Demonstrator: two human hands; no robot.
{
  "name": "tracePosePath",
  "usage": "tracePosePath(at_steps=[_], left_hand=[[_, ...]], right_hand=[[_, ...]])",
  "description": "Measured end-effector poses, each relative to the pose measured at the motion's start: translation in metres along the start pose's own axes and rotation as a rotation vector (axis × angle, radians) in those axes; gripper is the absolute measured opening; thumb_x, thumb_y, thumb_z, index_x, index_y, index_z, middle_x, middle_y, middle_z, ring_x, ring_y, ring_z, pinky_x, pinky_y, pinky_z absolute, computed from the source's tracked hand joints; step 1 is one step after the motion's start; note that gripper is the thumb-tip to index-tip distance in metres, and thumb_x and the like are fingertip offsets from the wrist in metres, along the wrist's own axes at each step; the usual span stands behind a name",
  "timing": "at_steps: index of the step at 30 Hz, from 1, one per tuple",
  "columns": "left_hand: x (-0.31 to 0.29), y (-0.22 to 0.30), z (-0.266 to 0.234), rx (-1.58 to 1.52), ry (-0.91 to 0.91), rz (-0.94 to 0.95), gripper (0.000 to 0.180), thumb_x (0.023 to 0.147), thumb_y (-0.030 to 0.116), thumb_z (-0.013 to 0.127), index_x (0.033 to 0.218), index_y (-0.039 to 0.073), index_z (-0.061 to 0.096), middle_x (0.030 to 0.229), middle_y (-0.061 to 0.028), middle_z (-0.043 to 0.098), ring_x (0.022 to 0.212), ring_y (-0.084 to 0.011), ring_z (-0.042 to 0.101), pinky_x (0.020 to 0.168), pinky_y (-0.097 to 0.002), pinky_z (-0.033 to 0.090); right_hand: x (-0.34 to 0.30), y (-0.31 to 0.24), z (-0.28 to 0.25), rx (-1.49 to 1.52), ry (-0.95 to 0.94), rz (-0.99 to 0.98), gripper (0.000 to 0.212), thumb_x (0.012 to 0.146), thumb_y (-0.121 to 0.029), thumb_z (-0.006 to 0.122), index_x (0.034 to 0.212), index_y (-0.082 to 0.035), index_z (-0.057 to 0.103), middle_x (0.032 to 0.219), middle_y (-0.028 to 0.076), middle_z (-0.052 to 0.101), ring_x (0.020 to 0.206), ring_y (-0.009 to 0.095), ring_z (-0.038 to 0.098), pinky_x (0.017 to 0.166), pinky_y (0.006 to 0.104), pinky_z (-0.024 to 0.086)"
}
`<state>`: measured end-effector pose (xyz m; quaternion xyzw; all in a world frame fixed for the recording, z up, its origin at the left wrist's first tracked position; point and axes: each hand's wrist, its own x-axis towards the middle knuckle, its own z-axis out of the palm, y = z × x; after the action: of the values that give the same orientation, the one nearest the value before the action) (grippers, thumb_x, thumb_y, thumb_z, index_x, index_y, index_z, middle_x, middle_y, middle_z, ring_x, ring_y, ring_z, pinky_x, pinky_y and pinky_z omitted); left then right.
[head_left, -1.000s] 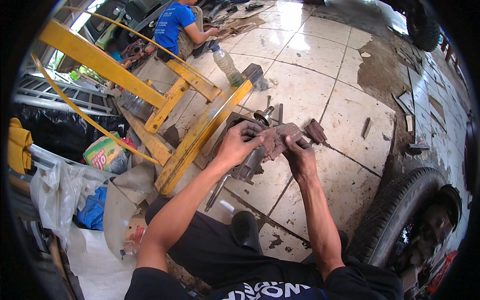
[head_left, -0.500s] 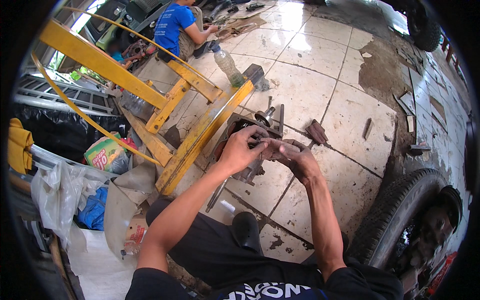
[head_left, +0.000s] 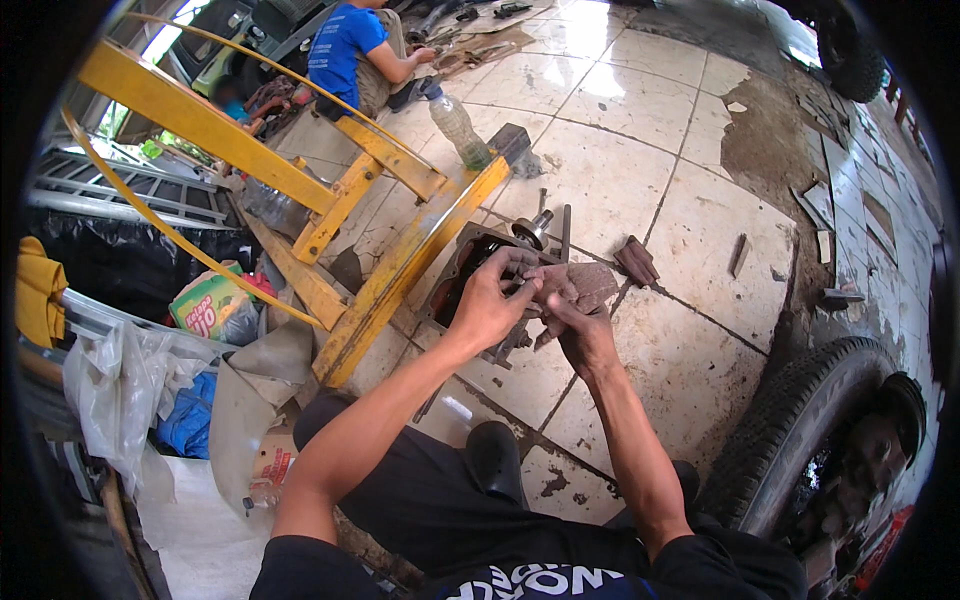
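Observation:
My left hand [head_left: 492,298] and my right hand [head_left: 572,322] meet over a dirty metal machine part [head_left: 470,262] lying on the tiled floor. Both pinch a small greasy piece [head_left: 533,288] held between the fingertips; its shape is too small to make out. A short shaft with a round head [head_left: 531,229] stands up from the part just beyond my fingers. A grimy flat piece [head_left: 598,283] lies under my right hand's fingertips.
A yellow steel frame [head_left: 400,270] runs diagonally at the left. A plastic bottle [head_left: 460,128] stands beyond it. A person in a blue shirt [head_left: 345,45] sits at the back. A tyre [head_left: 800,430] is at the lower right. Bags and rags [head_left: 130,390] pile at the left.
My hands have lifted slightly off the metal part and drawn together, fingertips now pinching the small piece between them.

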<state>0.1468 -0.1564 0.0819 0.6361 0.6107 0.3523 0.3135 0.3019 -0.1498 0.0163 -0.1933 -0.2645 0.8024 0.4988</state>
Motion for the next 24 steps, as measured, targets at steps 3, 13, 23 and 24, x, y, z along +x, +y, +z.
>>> tracePosePath(at_steps=[3, 13, 23, 24], left_hand=[[-0.002, -0.007, 0.000, -0.056, -0.066, -0.036, 0.028, 0.092, 0.013, 0.067, 0.115, 0.001, 0.058, 0.105, -0.0067, 0.065, 0.095, -0.0126, 0.063, 0.085, -0.0313, 0.056], [0.006, -0.039, -0.032, 0.412, 0.048, -0.043, 0.044, 0.086, 0.029, 0.071, 0.118, 0.000, 0.061, 0.125, -0.0208, 0.061, 0.112, -0.0323, 0.061, 0.094, -0.0418, 0.048], [-0.009, -0.085, -0.033, 0.865, -0.207, -0.455, 0.153, 0.049, 0.085, 0.073, 0.156, 0.010, -0.007, 0.156, -0.0370, 0.002, 0.143, -0.0554, 0.010, 0.112, -0.0691, 0.016], [-0.007, -0.092, -0.033, 0.849, -0.213, -0.437, 0.155, 0.048, 0.086, 0.073, 0.155, 0.009, -0.009, 0.154, -0.0397, 0.002, 0.142, -0.0576, 0.010, 0.112, -0.0680, 0.018]], right_hand=[[0.002, 0.005, -0.008, -0.065, 0.005, 0.104, 0.034, 0.086, -0.012, 0.073, 0.117, -0.002, 0.062, 0.097, 0.006, 0.067, 0.075, 0.016, 0.062, 0.058, 0.0286, 0.053], [0.030, 0.033, -0.099, -0.257, 0.550, -0.029, 0.019, 0.088, -0.009, 0.062, 0.106, -0.005, 0.066, 0.101, 0.004, 0.067, 0.094, 0.017, 0.063, 0.077, 0.0366, 0.051], [0.027, 0.086, -0.076, -1.680, 0.264, -0.538, 0.042, 0.075, -0.008, 0.068, 0.117, -0.009, 0.068, 0.129, 0.010, 0.058, 0.127, 0.033, 0.047, 0.108, 0.0506, 0.033], [0.025, 0.094, -0.073, -1.823, 0.194, -0.491, 0.058, 0.068, -0.009, 0.071, 0.126, -0.009, 0.061, 0.143, 0.010, 0.048, 0.140, 0.036, 0.033, 0.112, 0.0624, 0.022]])
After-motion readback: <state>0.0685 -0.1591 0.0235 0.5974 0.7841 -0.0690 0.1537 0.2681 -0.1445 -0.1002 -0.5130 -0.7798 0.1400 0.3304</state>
